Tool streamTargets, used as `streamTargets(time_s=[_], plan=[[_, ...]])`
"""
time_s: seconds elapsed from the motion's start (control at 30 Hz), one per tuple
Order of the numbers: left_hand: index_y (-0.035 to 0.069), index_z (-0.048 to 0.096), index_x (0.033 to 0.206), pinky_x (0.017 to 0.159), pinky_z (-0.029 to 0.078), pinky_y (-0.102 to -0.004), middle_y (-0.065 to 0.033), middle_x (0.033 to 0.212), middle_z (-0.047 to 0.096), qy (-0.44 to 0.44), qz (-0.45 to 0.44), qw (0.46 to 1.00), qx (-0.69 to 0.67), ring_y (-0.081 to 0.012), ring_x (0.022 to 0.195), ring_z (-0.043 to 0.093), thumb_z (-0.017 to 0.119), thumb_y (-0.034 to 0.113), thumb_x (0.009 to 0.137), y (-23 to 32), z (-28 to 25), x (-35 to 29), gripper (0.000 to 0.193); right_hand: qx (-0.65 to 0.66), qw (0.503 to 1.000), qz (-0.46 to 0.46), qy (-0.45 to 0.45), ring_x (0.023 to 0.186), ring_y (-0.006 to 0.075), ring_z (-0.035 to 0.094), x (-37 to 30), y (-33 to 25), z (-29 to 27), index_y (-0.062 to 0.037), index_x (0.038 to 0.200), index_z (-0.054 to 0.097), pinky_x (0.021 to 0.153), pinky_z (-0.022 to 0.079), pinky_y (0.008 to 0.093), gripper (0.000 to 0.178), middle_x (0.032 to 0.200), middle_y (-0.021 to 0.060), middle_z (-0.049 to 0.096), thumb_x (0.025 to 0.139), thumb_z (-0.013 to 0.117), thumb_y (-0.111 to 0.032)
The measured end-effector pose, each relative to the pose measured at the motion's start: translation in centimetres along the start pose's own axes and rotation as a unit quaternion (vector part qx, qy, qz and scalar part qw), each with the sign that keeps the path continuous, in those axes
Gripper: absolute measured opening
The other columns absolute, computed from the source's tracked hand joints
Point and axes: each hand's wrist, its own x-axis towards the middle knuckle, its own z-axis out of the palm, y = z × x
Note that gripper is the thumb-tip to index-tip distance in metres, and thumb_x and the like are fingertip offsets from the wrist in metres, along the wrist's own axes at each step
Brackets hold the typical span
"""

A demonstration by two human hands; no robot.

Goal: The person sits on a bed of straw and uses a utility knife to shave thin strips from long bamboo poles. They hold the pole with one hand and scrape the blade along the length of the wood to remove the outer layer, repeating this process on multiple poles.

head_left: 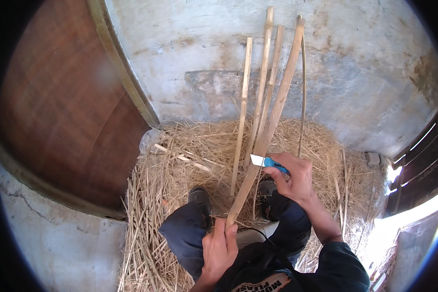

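A long, slightly bent bamboo strip [276, 109] slants from my lap up toward the wall. Its near end is gripped by my left hand [220, 248], fingers wrapped round it. My right hand [293, 176] is closed on a blue-handled utility knife [272, 163]. The knife's wide pale blade lies against or just over the strip, about midway along it; whether it cuts in cannot be told. Behind the strip, several thinner bamboo sticks [242, 109] lean upright against the wall, and a thin dark rod [303, 92] stands to their right.
Loose straw [180, 146] covers the floor around my shoes. Ahead rises a grey stained wall [204, 48], with a brown wooden door [68, 107] at the left. Dark slats [421, 170] with bright gaps stand at the right. A pale split stick [182, 156] lies on the straw.
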Motion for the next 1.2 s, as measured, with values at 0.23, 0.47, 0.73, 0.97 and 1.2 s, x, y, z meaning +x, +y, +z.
streamTargets(time_s=[0.23, 0.47, 0.73, 0.97, 1.2], plan=[[0.001, 0.057, 0.106, 0.062, 0.051, -0.0515, -0.0253, 0.073, 0.063, -0.038, -0.023, 0.998, -0.050, -0.0494, 0.070, 0.067, 0.057, 0.019, 0.109, -0.5, -0.1, -0.9, 0.018, 0.014, 0.997, -0.045, -0.059, 0.064, 0.0256, 0.070, 0.5, 0.2, -1.8, -0.0068, 0.105, 0.077, 0.057, 0.054, 0.0354, 0.026, 0.085, 0.0064, 0.074, 0.087, 0.086, -0.024], [0.001, 0.057, 0.106, 0.063, 0.050, -0.0510, -0.0237, 0.070, 0.062, -0.061, -0.062, 0.995, -0.039, -0.0490, 0.070, 0.067, 0.055, 0.020, 0.110, -1.7, -0.9, -2.6, 0.019, -0.026, 0.999, -0.024, 0.001, 0.059, 0.0235, 0.068, 1.8, 4.8, -1.5, -0.0062, 0.108, 0.080, 0.054, 0.054, 0.0365, 0.029, 0.081, 0.0094, 0.076, 0.095, 0.079, -0.032], [0.001, 0.057, 0.102, 0.061, 0.049, -0.0477, -0.0209, 0.069, 0.062, -0.050, -0.051, 0.996, -0.051, -0.0436, 0.066, 0.067, 0.053, 0.021, 0.110, -3.4, -1.3, -5.1, 0.022, -0.101, 0.993, 0.068, -0.001, 0.058, 0.0197, 0.063, 8.0, 12.6, -3.4, -0.0083, 0.118, 0.081, 0.056, 0.048, 0.0366, 0.042, 0.072, 0.0090, 0.073, 0.103, 0.067, -0.045], [0.002, 0.064, 0.116, 0.070, 0.051, -0.0501, -0.0281, 0.084, 0.064, -0.077, -0.110, 0.990, -0.047, -0.0488, 0.080, 0.068, 0.047, 0.038, 0.112, -3.6, -2.3, -6.5, 0.040, -0.184, 0.965, 0.172, 0.072, 0.075, 0.0330, 0.071, 14.7, 19.8, -5.4, -0.0113, 0.121, 0.079, 0.072, 0.054, 0.0458, 0.052, 0.083, 0.0136, 0.076, 0.103, 0.061, -0.057], [0.002, 0.060, 0.111, 0.065, 0.046, -0.0456, -0.0224, 0.080, 0.059, -0.063, -0.159, 0.979, -0.108, -0.0398, 0.075, 0.060, 0.045, 0.036, 0.113, -5.0, -3.2, -7.3, 0.036, -0.306, 0.926, 0.221, 0.010, 0.094, 0.0406, 0.075, 16.6, 24.1, -7.5, -0.0133, 0.121, 0.079, 0.082, 0.057, 0.0515, 0.045, 0.095, 0.0183, 0.078, 0.101, 0.065, -0.052]])
